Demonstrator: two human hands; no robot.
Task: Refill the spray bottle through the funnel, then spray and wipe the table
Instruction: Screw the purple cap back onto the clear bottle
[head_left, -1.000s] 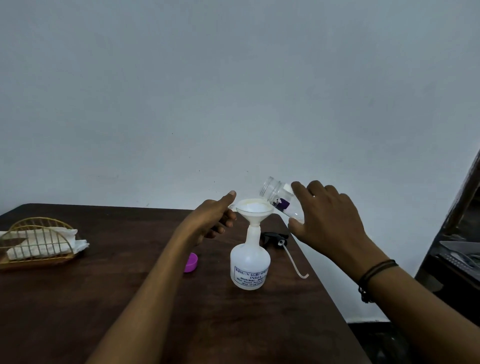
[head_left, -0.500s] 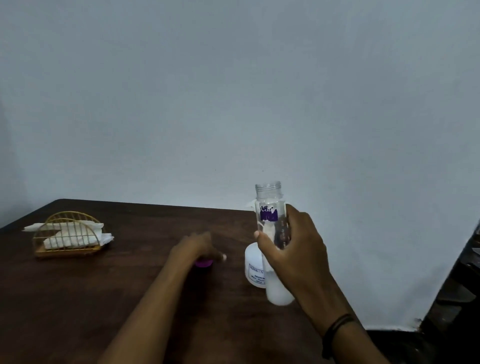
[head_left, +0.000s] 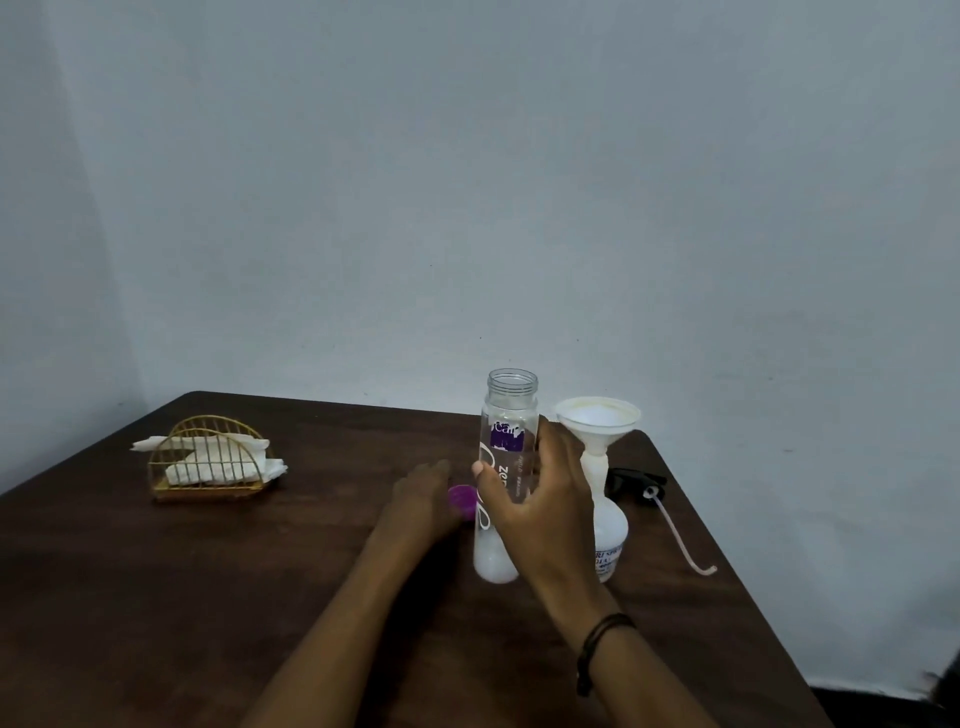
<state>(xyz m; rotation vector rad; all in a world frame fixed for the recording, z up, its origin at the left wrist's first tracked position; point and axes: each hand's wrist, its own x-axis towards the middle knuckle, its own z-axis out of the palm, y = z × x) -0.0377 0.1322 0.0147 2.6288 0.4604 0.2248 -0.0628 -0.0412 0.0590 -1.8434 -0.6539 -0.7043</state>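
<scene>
The right hand (head_left: 540, 499) is wrapping its fingers and thumb around a tall clear bottle (head_left: 506, 467) and is holding it straight up. The clear bottle has no lid on, and its open mouth is pointing at the ceiling. A little white liquid is sitting at the bottom of it. Its bottom is down by the brown table (head_left: 208, 597), but I cannot tell if it is touching the wood. The left hand (head_left: 423, 501) is reaching to a small purple cap (head_left: 461, 500) lying just to the left of the clear bottle. The fingers are curling at the cap, but the picture is blurry there, so I cannot tell if they are pinching it or only touching it. Just to the right of the right hand, the white spray bottle (head_left: 609, 540) is standing on the table. A white funnel (head_left: 598, 423) is sitting in its neck, with the wide part up. The right hand is hiding part of the spray bottle. Behind it, near the right edge of the table, the black spray head (head_left: 631, 479) is lying on its side, and its long thin tube (head_left: 675, 530) is pointing toward the person. Far over on the left, a gold wire holder (head_left: 208, 462) is standing with white napkins (head_left: 208, 467) inside it.
</scene>
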